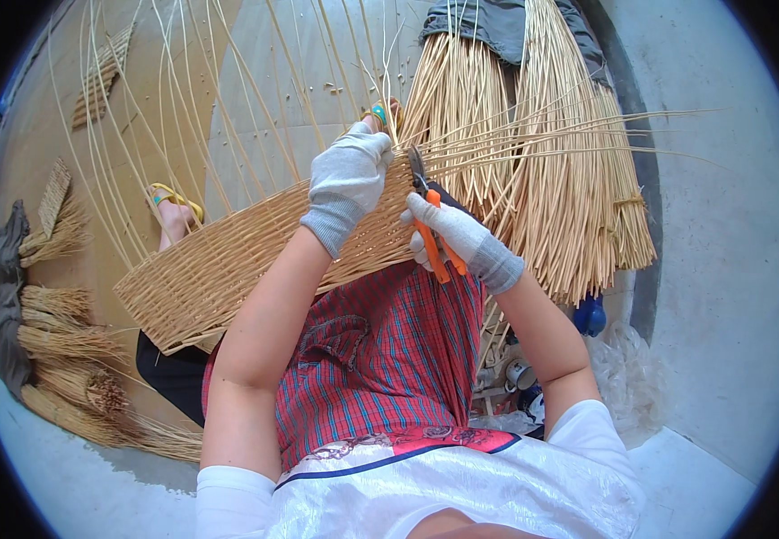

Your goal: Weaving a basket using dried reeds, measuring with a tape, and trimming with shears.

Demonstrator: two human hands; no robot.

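A woven wicker panel (219,274) rests slantwise across my lap, with long thin rods standing up from its far edge. My left hand (346,178), in a pale grey knit glove, is closed around rods at the panel's upper right corner. In my gloved right hand (463,232) is a pair of pruning shears (437,254) with orange handles. Their dark blades point away from me and lie at the panel's right edge, close to my left fingers. Several loose rod ends (578,135) stick out to the right from that corner. The blade tips are partly lost among the rods.
Thick bundles of peeled rods (551,171) lie at the right over dark cloth. More bundles (70,337) lie at the far left. A small woven piece (102,76) and cut scraps (331,88) are on the floor. Clear plastic bags (632,377) sit at lower right.
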